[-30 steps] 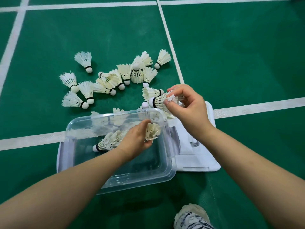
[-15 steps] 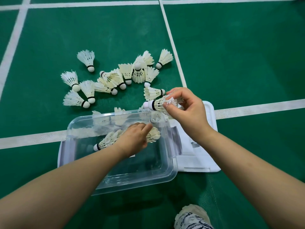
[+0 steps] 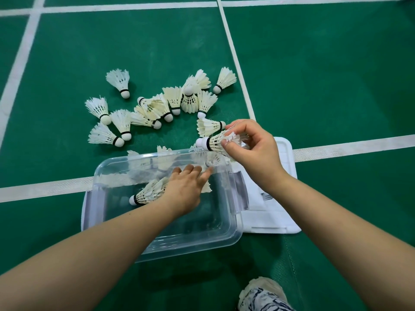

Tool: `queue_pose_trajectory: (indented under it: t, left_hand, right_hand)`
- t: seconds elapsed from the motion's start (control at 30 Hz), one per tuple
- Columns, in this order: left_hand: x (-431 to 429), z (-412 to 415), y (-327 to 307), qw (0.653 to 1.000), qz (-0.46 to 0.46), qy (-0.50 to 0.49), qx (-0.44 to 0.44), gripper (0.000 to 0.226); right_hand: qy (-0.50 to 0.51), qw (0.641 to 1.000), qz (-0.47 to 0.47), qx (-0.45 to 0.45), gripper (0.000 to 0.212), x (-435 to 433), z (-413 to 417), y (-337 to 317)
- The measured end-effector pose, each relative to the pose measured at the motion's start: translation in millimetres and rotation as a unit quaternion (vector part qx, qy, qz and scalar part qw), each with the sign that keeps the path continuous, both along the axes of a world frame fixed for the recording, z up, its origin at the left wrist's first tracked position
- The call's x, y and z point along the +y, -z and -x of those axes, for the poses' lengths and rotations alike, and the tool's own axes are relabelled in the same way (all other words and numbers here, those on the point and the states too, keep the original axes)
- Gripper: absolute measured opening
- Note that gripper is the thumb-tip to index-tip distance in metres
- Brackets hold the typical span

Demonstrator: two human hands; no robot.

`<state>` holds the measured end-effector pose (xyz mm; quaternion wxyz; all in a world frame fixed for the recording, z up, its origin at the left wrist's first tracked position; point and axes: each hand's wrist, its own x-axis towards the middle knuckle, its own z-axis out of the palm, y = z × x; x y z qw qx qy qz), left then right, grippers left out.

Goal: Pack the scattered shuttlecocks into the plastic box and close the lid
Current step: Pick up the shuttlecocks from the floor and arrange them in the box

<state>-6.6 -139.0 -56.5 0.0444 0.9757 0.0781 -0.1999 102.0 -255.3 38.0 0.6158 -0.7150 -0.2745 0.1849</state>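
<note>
Right grip point(image 3: 253, 153): thumb and fingertips pinch the feather skirt of one shuttlecock point(image 3: 213, 142), cork pointing left, held just above the far right corner of the box point(image 3: 193, 245). Not yet inside.

Left grip point(image 3: 186, 187): inside the box, fingers stretched out nearly flat, nothing pinched as far as can be seen. It lies over the packed shuttlecocks point(image 3: 148, 194). One shows clearly to its left, lying on its side with the cork toward the left wall. A feather edge shows past the right side of the hand, so probably a second is under it. Exact count inside cannot be told.

Box: clear plastic, open, on the green floor point(image 3: 314, 75), across a white court line point(image 3: 348, 147). Most of its bottom is bare.

Lid point(image 3: 280, 212): white, flat on the floor, touching the box's right side and partly under it. Not fitted.

Loose shuttlecocks point(image 3: 157, 108): a dozen or more on the floor beyond the box, some overlapping, several apart to the left. A few more show just behind the far wall.

Look of the shuttlecocks: white to cream feathers, round white cork, dark band at the neck. Several skirts are frayed.

Judgement: early stage. Two or three packed, one in transit, the bulk yet to go in, lid closing last.

Shoe point(image 3: 262, 292) at the bottom edge.
</note>
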Motion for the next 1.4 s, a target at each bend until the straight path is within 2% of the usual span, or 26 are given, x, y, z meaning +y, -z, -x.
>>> queue_pose_trajectory:
  t: [0.1, 0.2, 0.37, 0.5, 0.57, 0.63, 0.73, 0.93, 1.03, 1.13, 1.2, 1.3, 1.4]
  left_hand:
    - [3.4, 4.2, -3.4, 0.999, 0.006, -0.002, -0.031, 0.085]
    - [15.2, 14.4, -11.5, 0.995, 0.038, 0.003, -0.094, 0.080]
    - [36.5, 28.8, -44.7, 0.941, 0.196, -0.101, -0.258, 0.058]
    - [51.7, 29.3, -75.0, 0.914, 0.205, -0.089, -0.339, 0.060]
    - [56.0, 28.5, -94.0, 0.905, 0.219, -0.084, -0.354, 0.067]
    - [55.8, 28.2, -111.9, 0.906, 0.230, -0.070, -0.349, 0.070]
    - [48.6, 29.9, -129.5, 0.910, 0.236, -0.030, -0.339, 0.066]
    - [46.0, 38.9, -133.4, 0.914, 0.267, -0.060, -0.300, 0.065]
    - [50.5, 41.2, -129.4, 0.920, 0.253, -0.043, -0.298, 0.058]
    - [51.3, 45.9, -122.2, 0.929, 0.232, -0.082, -0.277, 0.054]
    - [50.9, 56.0, -110.6, 0.951, 0.201, -0.099, -0.212, 0.057]
    - [46.9, 81.9, -84.7, 0.987, 0.153, -0.031, -0.040, 0.059]
    - [46.2, 100.8, -60.9, 0.988, 0.132, 0.027, 0.075, 0.060]
  right_hand:
    - [0.000, 1.000, 0.001, 0.010, 0.016, -1.0, 0.6, -1.3]
    - [0.000, 1.000, -0.001, 0.023, 0.014, 0.1, 2.9, -4.2]
    - [-0.028, 0.994, -0.028, 0.103, 0.011, 4.9, 13.9, -13.2]
    - [-0.043, 0.994, -0.018, 0.099, 0.016, 9.8, 22.6, -20.5]
    - [-0.047, 0.997, -0.009, 0.064, 0.029, 13.3, 28.3, -23.7]
    - [-0.058, 0.998, 0.002, 0.038, 0.043, 16.7, 35.9, -24.8]
    - [-0.088, 0.996, 0.008, 0.032, 0.053, 21.6, 47.9, -25.5]
    - [-0.114, 0.993, 0.010, 0.022, 0.058, 28.0, 61.3, -24.3]
    - [-0.126, 0.991, 0.030, 0.020, 0.060, 29.6, 62.4, -22.1]
    - [-0.124, 0.991, 0.044, 0.014, 0.066, 34.0, 61.3, -19.2]
    - [-0.085, 0.995, 0.058, 0.012, 0.064, 37.9, 57.5, -16.3]
    - [-0.022, 0.997, 0.057, 0.049, 0.063, 41.7, 47.2, -10.8]
    - [0.004, 0.993, 0.067, 0.098, 0.058, 41.8, 39.3, -2.3]
